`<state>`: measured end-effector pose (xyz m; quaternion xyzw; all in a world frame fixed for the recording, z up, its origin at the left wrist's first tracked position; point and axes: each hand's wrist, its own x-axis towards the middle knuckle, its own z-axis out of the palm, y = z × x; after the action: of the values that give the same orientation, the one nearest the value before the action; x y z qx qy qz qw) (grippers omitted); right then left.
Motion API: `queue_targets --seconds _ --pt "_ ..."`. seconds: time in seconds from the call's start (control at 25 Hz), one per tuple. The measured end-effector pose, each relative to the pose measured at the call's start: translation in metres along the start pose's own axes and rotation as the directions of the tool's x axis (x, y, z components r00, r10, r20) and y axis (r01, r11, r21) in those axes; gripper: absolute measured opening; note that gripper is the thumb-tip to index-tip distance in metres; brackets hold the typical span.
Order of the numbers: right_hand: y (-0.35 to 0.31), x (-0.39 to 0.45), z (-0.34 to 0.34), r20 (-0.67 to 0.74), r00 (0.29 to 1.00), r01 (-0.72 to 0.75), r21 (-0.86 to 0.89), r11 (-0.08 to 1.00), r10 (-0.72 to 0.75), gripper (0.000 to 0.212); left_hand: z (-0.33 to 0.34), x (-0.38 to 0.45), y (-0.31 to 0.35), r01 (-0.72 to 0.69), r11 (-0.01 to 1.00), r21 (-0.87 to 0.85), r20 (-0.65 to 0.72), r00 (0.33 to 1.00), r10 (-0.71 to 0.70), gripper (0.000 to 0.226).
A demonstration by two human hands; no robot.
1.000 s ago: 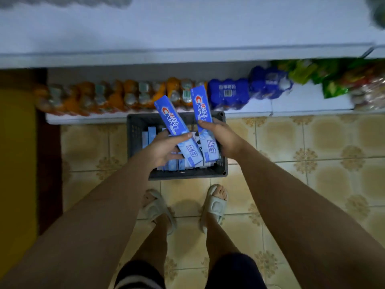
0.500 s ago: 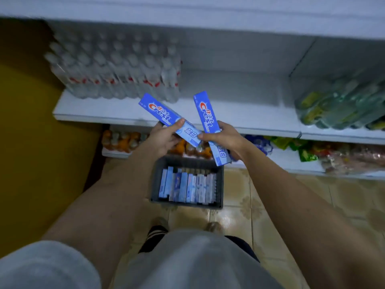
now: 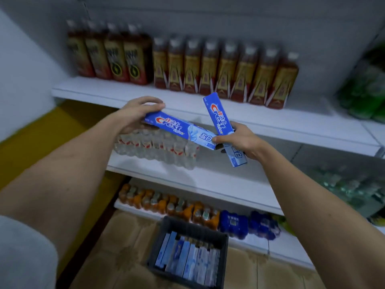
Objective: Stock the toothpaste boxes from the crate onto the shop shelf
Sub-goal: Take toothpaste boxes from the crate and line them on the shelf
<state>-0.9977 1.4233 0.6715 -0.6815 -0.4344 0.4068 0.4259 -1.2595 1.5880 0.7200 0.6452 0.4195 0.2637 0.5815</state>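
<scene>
My left hand (image 3: 136, 113) and right hand (image 3: 239, 140) each squeeze one long blue cardboard toothpaste box (image 3: 179, 130); bumping them could make me drop one.

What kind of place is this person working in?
Most likely a small grocery or convenience shop. White shelves carry rows of identical bottled drinks and shrink-wrapped water packs, and a crate of toothpaste boxes sits on the tiled floor.
</scene>
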Motion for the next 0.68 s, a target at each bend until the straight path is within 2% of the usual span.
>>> queue_targets --seconds 0.04,0.12,0.2,0.32,0.4,0.56,0.68 --pt "-0.016 0.0 -0.001 0.001 1.0 0.023 -0.024 0.999 -0.023 0.049 -0.009 -0.005 0.022 -0.027 0.973 0.231 0.064 0.998 0.013 0.024" --pt "-0.043 0.001 0.001 0.0 0.998 0.058 -0.058 0.997 -0.058 0.052 -0.018 -0.011 0.057 -0.075 0.78 0.622 0.178 0.983 -0.048 0.033" --pt "-0.064 0.001 0.005 -0.011 0.996 0.086 -0.079 0.993 -0.088 0.052 -0.027 -0.016 0.08 -0.072 0.619 0.782 0.206 0.967 -0.148 0.043" --pt "-0.092 -0.001 0.02 -0.016 0.992 0.12 -0.109 0.987 -0.122 0.049 -0.045 -0.02 0.091 -0.109 0.483 0.869 0.228 0.954 -0.196 0.05" --pt "-0.113 -0.002 0.035 -0.008 0.99 0.136 -0.138 0.981 -0.139 0.055 -0.056 -0.024 0.091 -0.146 0.429 0.891 0.247 0.95 -0.189 0.051" --pt "-0.157 -0.01 0.073 0.013 0.986 0.164 -0.171 0.971 -0.164 0.053 -0.087 -0.037 0.095 -0.197 0.462 0.865 0.286 0.949 -0.132 0.063" --pt "-0.187 -0.018 0.096 0.013 0.98 0.197 -0.198 0.96 -0.198 0.049 -0.114 -0.048 0.103 -0.292 0.502 0.814 0.374 0.925 -0.07 0.062"
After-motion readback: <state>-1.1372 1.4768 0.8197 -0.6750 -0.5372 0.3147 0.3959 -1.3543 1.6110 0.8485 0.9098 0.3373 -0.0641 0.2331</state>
